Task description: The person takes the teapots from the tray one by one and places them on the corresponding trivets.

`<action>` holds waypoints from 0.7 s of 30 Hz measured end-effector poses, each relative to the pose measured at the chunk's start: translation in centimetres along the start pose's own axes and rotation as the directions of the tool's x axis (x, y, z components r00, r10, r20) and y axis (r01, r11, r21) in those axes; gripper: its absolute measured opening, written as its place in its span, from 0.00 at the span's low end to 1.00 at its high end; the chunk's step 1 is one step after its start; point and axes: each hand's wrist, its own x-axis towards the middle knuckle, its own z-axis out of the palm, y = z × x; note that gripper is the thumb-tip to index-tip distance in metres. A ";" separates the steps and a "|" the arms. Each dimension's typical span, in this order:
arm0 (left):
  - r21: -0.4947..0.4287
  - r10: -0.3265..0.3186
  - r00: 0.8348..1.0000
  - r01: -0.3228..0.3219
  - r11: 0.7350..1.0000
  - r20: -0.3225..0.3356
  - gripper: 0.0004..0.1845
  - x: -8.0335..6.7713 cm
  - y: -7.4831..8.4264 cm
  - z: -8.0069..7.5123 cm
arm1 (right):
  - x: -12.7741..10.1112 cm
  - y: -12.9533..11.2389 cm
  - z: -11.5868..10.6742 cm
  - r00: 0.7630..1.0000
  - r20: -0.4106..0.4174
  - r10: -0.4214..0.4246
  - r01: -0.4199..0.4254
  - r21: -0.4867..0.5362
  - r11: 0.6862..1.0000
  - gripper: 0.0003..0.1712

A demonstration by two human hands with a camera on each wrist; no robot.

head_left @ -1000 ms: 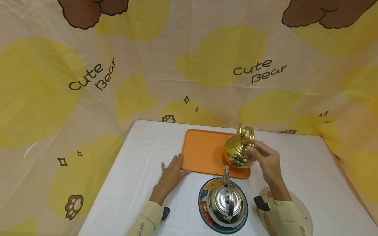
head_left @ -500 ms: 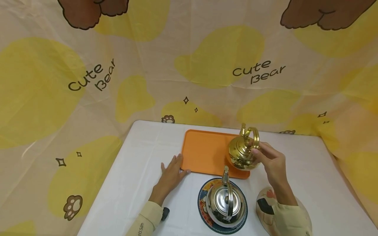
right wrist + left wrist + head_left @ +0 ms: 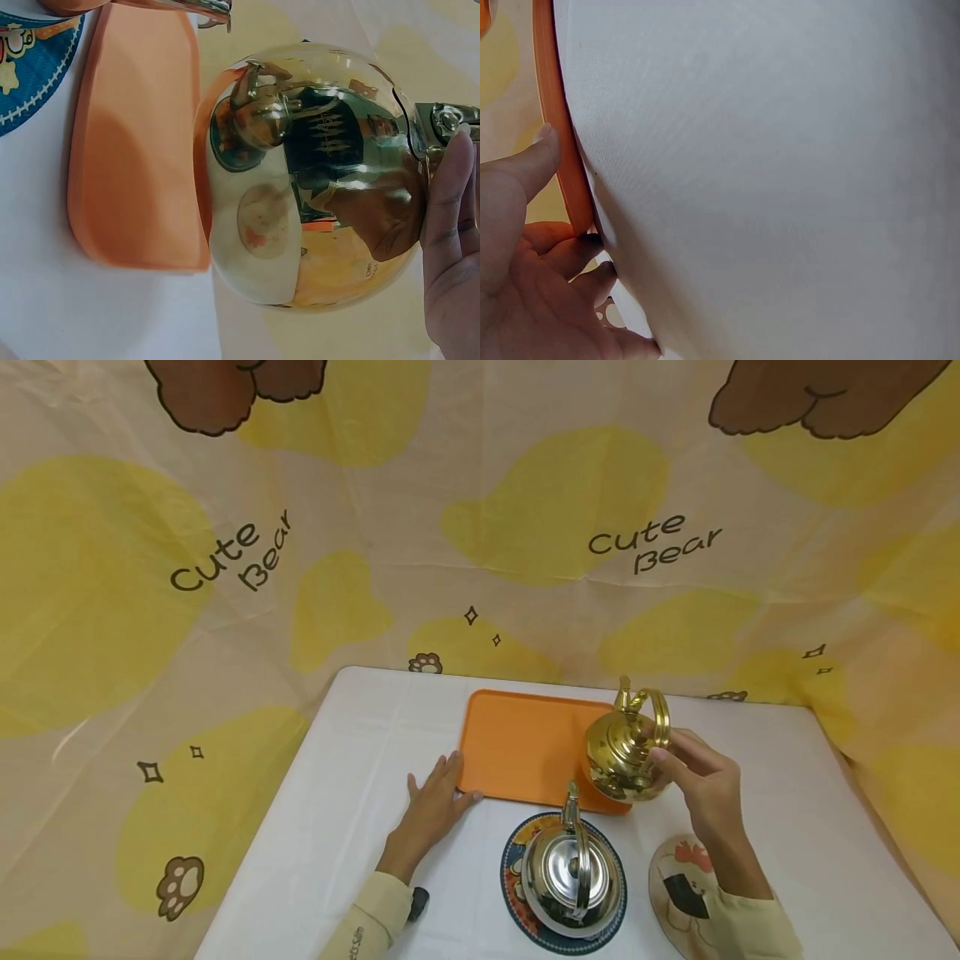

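My right hand point(image 3: 708, 785) grips the handle of a shiny gold teapot point(image 3: 621, 758), which overlaps the right end of an orange tray point(image 3: 521, 747) in the head view. In the right wrist view the gold teapot point(image 3: 315, 180) hangs raised beside the tray point(image 3: 139, 142), its polished side full of reflections. My left hand point(image 3: 431, 806) lies spread at the tray's near left corner, thumb along the front edge. The left wrist view has the thumb and fingers against the orange rim point(image 3: 551, 97). A silver teapot point(image 3: 566, 877) stands upright in front of the tray.
Under the silver teapot is a round blue-bordered mat point(image 3: 517, 914). A pale round mat point(image 3: 678, 893) with a cartoon print lies at the right, partly beneath the right sleeve. A patterned cloth point(image 3: 525, 510) hangs behind the white table point(image 3: 360, 752).
My right hand has carried the gold teapot rightward and slightly toward me, off more of the tray. More of the pale mat shows. The left hand has stayed in place.
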 end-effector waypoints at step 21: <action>0.005 0.018 1.000 -0.018 1.000 -0.018 0.44 0.0 -0.1 0.0 | -2.1 -0.6 -1.7 0.982 0.020 -0.189 0.182 0.186 0.966 0.20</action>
